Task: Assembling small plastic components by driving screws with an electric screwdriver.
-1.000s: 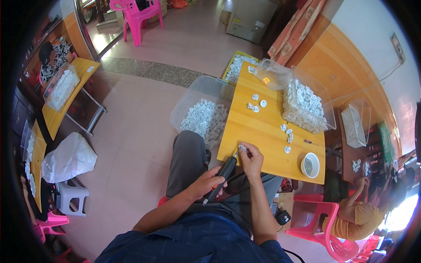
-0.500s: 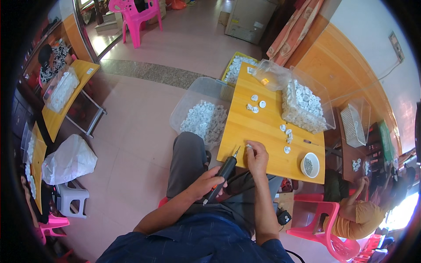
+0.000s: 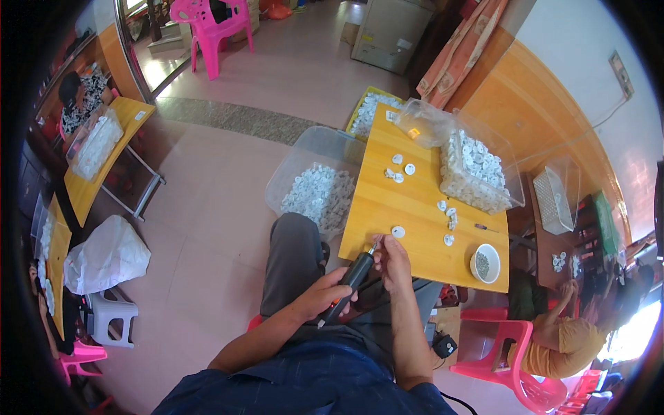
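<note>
My left hand (image 3: 328, 291) is wrapped round a black electric screwdriver (image 3: 355, 278), its bit slanting up and away over the near edge of the wooden table (image 3: 387, 207). At the tip of the bit, my right hand (image 3: 394, 263) is closed in a pinch; whatever its fingers hold is too small to make out. Just beyond these fingertips a white round plastic part (image 3: 398, 232) lies on the tabletop. More white parts (image 3: 449, 218) rest in small groups farther off. A white bowl (image 3: 486, 263) of small grey metal pieces stands to the right.
A clear bin (image 3: 515, 197) heaped with white parts stands on the table, beside a small screwdriver (image 3: 486, 227). Left of the table is another clear bin (image 3: 280, 190) of parts. A person (image 3: 560, 339) sits at right by a pink chair (image 3: 494, 346); another person (image 3: 90, 97) sits far left.
My right hand has drawn back from the tabletop to the screwdriver's bit. The white part by its fingers now lies uncovered on the table. The screwdriver stays in my left hand.
</note>
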Available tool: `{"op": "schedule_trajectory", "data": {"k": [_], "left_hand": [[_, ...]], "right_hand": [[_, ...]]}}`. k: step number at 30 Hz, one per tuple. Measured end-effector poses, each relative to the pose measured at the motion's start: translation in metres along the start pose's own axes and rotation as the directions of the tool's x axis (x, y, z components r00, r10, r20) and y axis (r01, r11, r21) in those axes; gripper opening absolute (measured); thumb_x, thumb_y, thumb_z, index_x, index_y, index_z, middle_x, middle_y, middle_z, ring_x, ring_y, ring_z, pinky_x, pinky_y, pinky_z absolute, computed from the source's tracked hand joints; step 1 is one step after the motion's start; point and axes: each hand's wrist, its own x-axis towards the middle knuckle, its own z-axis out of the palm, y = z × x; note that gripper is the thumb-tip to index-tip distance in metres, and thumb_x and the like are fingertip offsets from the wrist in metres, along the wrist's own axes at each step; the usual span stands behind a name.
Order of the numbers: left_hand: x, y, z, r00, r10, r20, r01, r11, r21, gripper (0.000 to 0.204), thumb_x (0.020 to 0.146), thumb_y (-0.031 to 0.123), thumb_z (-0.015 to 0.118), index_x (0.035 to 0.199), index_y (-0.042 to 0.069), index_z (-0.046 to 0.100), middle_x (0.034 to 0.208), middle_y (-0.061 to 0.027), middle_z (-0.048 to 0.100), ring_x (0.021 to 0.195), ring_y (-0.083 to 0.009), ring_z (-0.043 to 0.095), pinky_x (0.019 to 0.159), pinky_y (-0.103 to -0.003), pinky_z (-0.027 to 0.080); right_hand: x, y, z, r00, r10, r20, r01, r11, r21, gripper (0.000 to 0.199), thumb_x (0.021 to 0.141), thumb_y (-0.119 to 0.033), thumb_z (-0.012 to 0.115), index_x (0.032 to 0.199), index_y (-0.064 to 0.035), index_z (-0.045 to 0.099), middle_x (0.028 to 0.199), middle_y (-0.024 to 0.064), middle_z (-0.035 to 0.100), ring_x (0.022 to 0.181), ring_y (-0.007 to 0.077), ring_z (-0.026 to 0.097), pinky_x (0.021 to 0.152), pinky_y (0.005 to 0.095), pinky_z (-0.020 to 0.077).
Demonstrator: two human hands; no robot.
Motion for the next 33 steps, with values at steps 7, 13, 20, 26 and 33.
{"op": "schedule_trajectory", "data": {"k": [7,13,20,26,33], "left_hand": [[0.0,0.001,0.0,1.0,0.014,0.027,-0.015,0.999,0.046,0.029,0.095,0.013,0.053,0.122,0.006,0.049,0.094,-0.0072,0.062,0.069,-0.0132,0.062,0.06,-0.027,0.052],[0.0,0.001,0.001,1.0,-0.012,0.017,0.011,0.999,0.052,0.033,0.095,0.013,0.053,0.126,0.006,0.049,0.094,-0.0071,0.062,0.069,-0.013,0.062,0.06,-0.026,0.052],[0.0,-0.002,0.001,1.0,-0.011,0.026,0.008,0.994,0.111,0.034,0.095,0.014,0.055,0.128,0.006,0.048,0.09,-0.0058,0.061,0.066,-0.012,0.06,0.058,-0.025,0.05],[-0.001,0.001,0.005,0.999,-0.037,0.016,0.033,0.978,0.208,0.032,0.095,0.014,0.055,0.125,0.006,0.049,0.088,-0.0044,0.06,0.064,-0.0105,0.059,0.057,-0.024,0.048],[-0.002,-0.002,0.006,0.998,-0.041,0.051,0.028,0.972,0.233,0.035,0.092,0.015,0.058,0.125,0.004,0.05,0.088,-0.0039,0.061,0.069,-0.0098,0.06,0.062,-0.026,0.048]], "right_hand": [[0.004,-0.005,0.0,0.994,0.102,0.039,-0.107,0.986,0.13,0.024,0.103,-0.031,0.056,0.105,-0.0077,0.064,0.086,-0.0005,0.063,0.061,0.0056,0.053,0.049,0.0188,0.0414],[0.011,0.004,-0.013,0.998,0.023,0.05,-0.028,0.996,0.088,0.02,0.101,-0.027,0.06,0.1,-0.0077,0.065,0.084,-0.0008,0.063,0.063,0.0058,0.053,0.052,0.0196,0.0413],[0.014,-0.029,-0.028,0.988,0.074,0.137,-0.023,0.94,-0.34,0.019,0.1,-0.026,0.062,0.094,-0.0082,0.066,0.078,-0.003,0.062,0.064,0.0051,0.052,0.057,0.0201,0.0423],[0.02,-0.049,-0.041,0.961,0.159,0.227,-0.011,0.841,-0.541,0.02,0.099,-0.024,0.063,0.091,-0.0064,0.067,0.078,-0.0034,0.062,0.065,0.005,0.051,0.059,0.0201,0.0435],[0.018,-0.05,-0.045,0.941,0.224,0.252,-0.031,0.802,-0.596,0.019,0.099,-0.024,0.064,0.094,-0.0057,0.068,0.078,-0.0031,0.063,0.065,0.0051,0.053,0.06,0.0202,0.0438]]}}
